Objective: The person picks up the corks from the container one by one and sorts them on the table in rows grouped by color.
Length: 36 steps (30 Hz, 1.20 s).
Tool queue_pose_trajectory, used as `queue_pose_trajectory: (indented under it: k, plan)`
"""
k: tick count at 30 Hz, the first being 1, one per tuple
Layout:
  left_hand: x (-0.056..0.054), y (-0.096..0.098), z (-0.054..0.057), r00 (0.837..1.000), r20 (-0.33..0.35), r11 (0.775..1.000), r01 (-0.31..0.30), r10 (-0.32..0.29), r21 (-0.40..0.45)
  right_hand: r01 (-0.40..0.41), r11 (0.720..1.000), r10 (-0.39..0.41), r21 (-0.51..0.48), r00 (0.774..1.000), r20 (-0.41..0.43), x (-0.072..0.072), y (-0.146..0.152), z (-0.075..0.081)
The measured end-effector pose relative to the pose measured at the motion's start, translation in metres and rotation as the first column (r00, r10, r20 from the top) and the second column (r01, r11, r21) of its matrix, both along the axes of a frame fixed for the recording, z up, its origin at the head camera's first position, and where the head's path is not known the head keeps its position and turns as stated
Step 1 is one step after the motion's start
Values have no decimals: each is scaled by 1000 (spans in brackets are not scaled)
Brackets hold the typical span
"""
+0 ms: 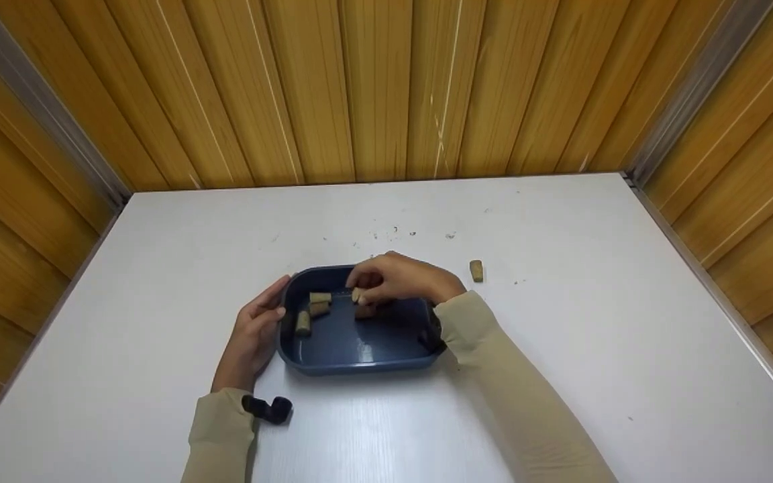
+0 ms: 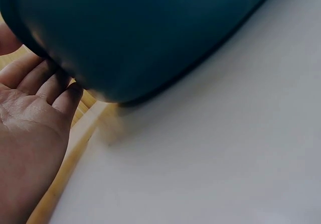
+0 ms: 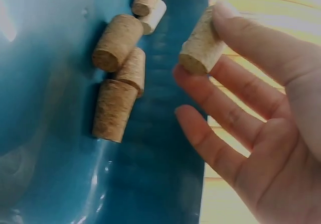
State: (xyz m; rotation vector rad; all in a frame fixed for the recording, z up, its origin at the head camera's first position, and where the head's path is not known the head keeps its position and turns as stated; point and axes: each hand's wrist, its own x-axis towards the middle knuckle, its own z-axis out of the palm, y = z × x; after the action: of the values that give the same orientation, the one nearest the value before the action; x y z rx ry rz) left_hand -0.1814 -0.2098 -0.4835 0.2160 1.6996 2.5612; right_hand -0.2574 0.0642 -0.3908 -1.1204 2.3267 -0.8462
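Observation:
A dark blue plastic tray (image 1: 359, 367) stands on the white table. My left hand (image 1: 252, 332) holds its left end, thumb at the rim and fingers against the outer wall, as the left wrist view (image 2: 35, 98) also shows. Over the tray's far side, my right hand (image 1: 403, 278) pinches a tapered cork stopper (image 3: 203, 43) between thumb and fingers. Several other cork stoppers lie in the tray: a greenish-brown cork (image 1: 302, 323) at the left, a pale cork (image 1: 320, 297), and a darker cork (image 1: 364, 312) below the right hand.
One more cork stopper (image 1: 476, 271) lies on the table (image 1: 561, 322), right of the tray. Small dark crumbs (image 1: 413, 233) are scattered beyond the tray. Wood-patterned panels (image 1: 373, 94) enclose the table at the back and both sides.

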Motion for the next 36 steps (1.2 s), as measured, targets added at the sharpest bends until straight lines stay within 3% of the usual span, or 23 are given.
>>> queue_pose_trajectory:
  k: [5, 12, 22, 36]
  plan:
    - [0, 0, -1, 1000, 1, 1000, 4, -4, 2, 1, 999, 0, -44, 1000, 25, 0, 7, 5]
    - [0, -2, -2, 998, -48, 998, 51, -50, 22, 3, 998, -4, -64, 1000, -10, -1, 16, 12]
    - [0, -3, -3, 998, -48, 999, 49, -48, 21, 77, 995, -75, -65, 997, 32, -5, 34, 16]
    - [0, -3, -5, 997, -55, 998, 55, -54, 18, 155, 980, -154, -121, 988, 18, -7, 65, 15]
